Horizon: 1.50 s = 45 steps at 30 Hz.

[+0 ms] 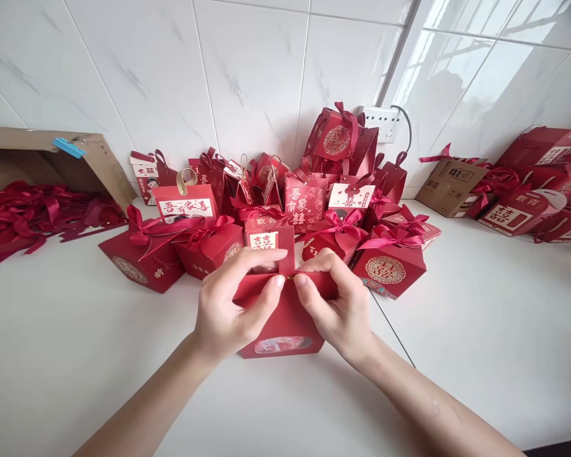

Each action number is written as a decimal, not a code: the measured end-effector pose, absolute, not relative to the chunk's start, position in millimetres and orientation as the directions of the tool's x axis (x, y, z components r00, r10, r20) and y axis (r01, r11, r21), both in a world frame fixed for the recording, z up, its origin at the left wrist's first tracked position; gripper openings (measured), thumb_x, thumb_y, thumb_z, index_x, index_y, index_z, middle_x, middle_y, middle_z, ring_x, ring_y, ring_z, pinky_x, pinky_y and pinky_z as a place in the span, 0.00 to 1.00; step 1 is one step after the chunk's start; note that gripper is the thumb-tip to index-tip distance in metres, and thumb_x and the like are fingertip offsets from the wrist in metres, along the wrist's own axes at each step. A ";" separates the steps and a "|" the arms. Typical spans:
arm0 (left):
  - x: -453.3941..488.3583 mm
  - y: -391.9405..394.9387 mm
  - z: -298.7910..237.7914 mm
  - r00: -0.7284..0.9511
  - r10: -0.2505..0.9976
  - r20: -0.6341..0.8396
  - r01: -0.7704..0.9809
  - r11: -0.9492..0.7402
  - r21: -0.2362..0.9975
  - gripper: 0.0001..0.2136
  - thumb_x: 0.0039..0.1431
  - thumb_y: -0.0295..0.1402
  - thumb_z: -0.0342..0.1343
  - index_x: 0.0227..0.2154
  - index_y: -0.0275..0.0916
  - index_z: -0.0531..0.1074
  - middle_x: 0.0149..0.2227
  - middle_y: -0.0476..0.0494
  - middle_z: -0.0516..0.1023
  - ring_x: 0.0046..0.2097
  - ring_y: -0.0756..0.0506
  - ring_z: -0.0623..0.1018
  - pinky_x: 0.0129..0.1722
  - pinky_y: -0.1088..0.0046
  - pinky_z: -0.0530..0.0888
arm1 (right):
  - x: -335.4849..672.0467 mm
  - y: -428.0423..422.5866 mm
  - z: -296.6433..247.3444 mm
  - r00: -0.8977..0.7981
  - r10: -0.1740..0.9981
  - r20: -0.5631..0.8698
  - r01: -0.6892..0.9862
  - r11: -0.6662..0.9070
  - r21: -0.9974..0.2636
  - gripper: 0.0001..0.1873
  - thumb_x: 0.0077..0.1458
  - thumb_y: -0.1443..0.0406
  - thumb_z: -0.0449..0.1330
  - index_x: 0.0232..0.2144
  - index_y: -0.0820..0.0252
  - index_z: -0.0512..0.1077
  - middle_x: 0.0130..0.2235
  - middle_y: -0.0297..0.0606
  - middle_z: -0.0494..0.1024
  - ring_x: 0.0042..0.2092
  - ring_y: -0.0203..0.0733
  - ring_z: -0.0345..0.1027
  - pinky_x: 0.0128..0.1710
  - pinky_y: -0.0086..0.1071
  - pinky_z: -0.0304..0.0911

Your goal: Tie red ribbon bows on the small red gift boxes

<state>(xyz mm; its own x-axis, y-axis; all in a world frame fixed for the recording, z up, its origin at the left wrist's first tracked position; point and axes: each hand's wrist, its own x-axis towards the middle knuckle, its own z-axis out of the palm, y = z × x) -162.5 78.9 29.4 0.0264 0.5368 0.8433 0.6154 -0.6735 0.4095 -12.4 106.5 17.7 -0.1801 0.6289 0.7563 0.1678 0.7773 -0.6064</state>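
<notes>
Before me on the white table stands a red gift box (pixel 288 320) with an oval window low on its front. A red strap (pixel 287 249) rises upright from its top fold. My left hand (pixel 228 311) is on the left of the top, thumb and forefinger closing on the fold beside the strap. From the other side my right hand (pixel 340 308) pinches the top edge, its thumb and forefinger close to the left thumb. A small gold-coloured bit shows between the thumbs; what it is I cannot make out.
Several finished-looking red boxes with bows, such as one with a gold emblem (pixel 385 270), stand just behind. At left lies an open cardboard carton (pixel 88 158) with red ribbons (pixel 38 212). More red boxes (pixel 528 212) are piled at right. A power strip (pixel 383 124) leans on the tiled wall.
</notes>
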 end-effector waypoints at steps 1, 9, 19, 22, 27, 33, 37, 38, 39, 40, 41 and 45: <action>-161.8 78.7 28.9 0.011 0.531 0.848 0.625 -0.666 0.408 0.08 0.56 0.27 0.55 0.40 0.41 0.71 0.35 0.50 0.78 0.34 0.50 0.77 0.36 0.75 0.76 | -12.3 106.8 18.0 -0.177 0.629 0.757 0.169 0.777 -0.606 0.04 0.57 0.68 0.55 0.30 0.57 0.65 0.28 0.32 0.69 0.29 0.34 0.65 0.28 0.29 0.62; -156.7 77.7 28.0 -0.123 0.600 0.790 0.532 -0.633 0.563 0.11 0.53 0.29 0.58 0.40 0.39 0.69 0.27 0.53 0.75 0.29 0.51 0.75 0.33 0.75 0.76 | -9.6 107.1 23.0 -0.231 0.579 0.782 0.147 0.815 -0.560 0.03 0.55 0.70 0.56 0.32 0.57 0.68 0.30 0.33 0.72 0.32 0.36 0.66 0.30 0.31 0.63; -161.1 78.3 28.5 -0.067 0.596 0.800 0.580 -0.629 0.517 0.01 0.54 0.29 0.56 0.30 0.39 0.70 0.28 0.52 0.77 0.30 0.51 0.76 0.30 0.77 0.75 | -12.5 105.5 23.9 -0.215 0.633 0.744 0.148 0.774 -0.616 0.05 0.55 0.68 0.55 0.27 0.58 0.65 0.27 0.32 0.67 0.29 0.34 0.63 0.28 0.29 0.61; -162.4 79.0 29.8 -0.025 0.579 0.815 0.559 -0.668 0.491 0.02 0.54 0.27 0.56 0.30 0.39 0.69 0.28 0.52 0.76 0.31 0.51 0.76 0.32 0.76 0.74 | -12.7 106.3 23.7 -0.211 0.623 0.753 0.138 0.782 -0.608 0.05 0.55 0.69 0.55 0.27 0.57 0.65 0.27 0.31 0.67 0.29 0.34 0.62 0.28 0.29 0.60; -160.8 78.1 31.5 -0.022 0.551 0.834 0.635 -0.637 0.437 0.03 0.55 0.27 0.56 0.28 0.40 0.69 0.26 0.54 0.75 0.28 0.53 0.75 0.30 0.79 0.73 | -12.3 106.9 23.1 -0.219 0.599 0.770 0.133 0.800 -0.585 0.05 0.55 0.69 0.55 0.27 0.57 0.65 0.27 0.32 0.67 0.30 0.35 0.62 0.27 0.29 0.60; -161.6 79.8 30.5 0.008 0.570 0.822 0.578 -0.673 0.461 0.03 0.56 0.27 0.55 0.28 0.39 0.67 0.26 0.52 0.73 0.29 0.52 0.73 0.30 0.77 0.72 | -11.3 106.8 23.7 -0.229 0.597 0.769 0.130 0.802 -0.584 0.05 0.55 0.70 0.56 0.28 0.57 0.66 0.27 0.31 0.67 0.29 0.34 0.62 0.27 0.28 0.59; -164.6 81.4 29.5 0.051 0.512 0.858 0.568 -0.721 0.396 0.04 0.54 0.24 0.56 0.29 0.39 0.67 0.26 0.51 0.73 0.29 0.51 0.73 0.30 0.76 0.72 | -11.6 107.3 24.1 -0.220 0.611 0.760 0.135 0.791 -0.597 0.05 0.55 0.69 0.56 0.27 0.58 0.66 0.26 0.31 0.66 0.28 0.34 0.60 0.26 0.28 0.58; -164.9 81.3 29.4 0.051 0.504 0.862 0.583 -0.716 0.384 0.04 0.54 0.24 0.56 0.29 0.39 0.67 0.26 0.51 0.73 0.29 0.52 0.73 0.30 0.77 0.72 | -11.6 107.4 24.3 -0.221 0.613 0.758 0.134 0.789 -0.599 0.05 0.55 0.69 0.56 0.27 0.58 0.66 0.26 0.31 0.65 0.28 0.33 0.60 0.26 0.28 0.58; -165.0 81.0 29.5 0.048 0.500 0.865 0.600 -0.707 0.375 0.05 0.54 0.23 0.56 0.29 0.39 0.68 0.26 0.52 0.73 0.29 0.52 0.74 0.30 0.78 0.72 | -11.6 107.4 24.4 -0.224 0.615 0.756 0.130 0.788 -0.602 0.05 0.55 0.69 0.56 0.27 0.58 0.66 0.26 0.31 0.65 0.28 0.33 0.60 0.26 0.28 0.58; -164.9 80.6 29.8 0.044 0.499 0.866 0.617 -0.695 0.369 0.04 0.54 0.23 0.56 0.28 0.39 0.68 0.26 0.52 0.74 0.29 0.52 0.74 0.30 0.78 0.72 | -11.6 107.2 24.7 -0.228 0.619 0.752 0.126 0.785 -0.607 0.05 0.55 0.70 0.56 0.27 0.58 0.66 0.26 0.30 0.65 0.28 0.33 0.60 0.26 0.27 0.57; -164.7 80.1 30.1 0.038 0.502 0.864 0.630 -0.683 0.370 0.04 0.55 0.24 0.56 0.28 0.39 0.69 0.26 0.53 0.74 0.29 0.53 0.74 0.30 0.79 0.72 | -11.5 106.9 25.1 -0.230 0.625 0.746 0.120 0.779 -0.615 0.06 0.55 0.70 0.55 0.27 0.58 0.66 0.26 0.30 0.65 0.28 0.33 0.60 0.27 0.27 0.57; -163.5 78.0 32.1 0.019 0.541 0.841 0.639 -0.654 0.406 0.04 0.55 0.25 0.57 0.27 0.39 0.70 0.26 0.54 0.75 0.28 0.53 0.75 0.30 0.80 0.72 | -10.5 105.1 27.0 -0.242 0.659 0.712 0.102 0.747 -0.657 0.07 0.54 0.70 0.55 0.25 0.58 0.64 0.26 0.30 0.65 0.28 0.32 0.60 0.27 0.27 0.57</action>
<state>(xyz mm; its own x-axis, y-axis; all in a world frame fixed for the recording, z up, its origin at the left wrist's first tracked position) -163.5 78.0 32.1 0.0189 0.5409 0.8409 0.6387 -0.6536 0.4061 -10.5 105.1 27.0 -0.2419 0.6592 0.7120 0.1019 0.7470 -0.6570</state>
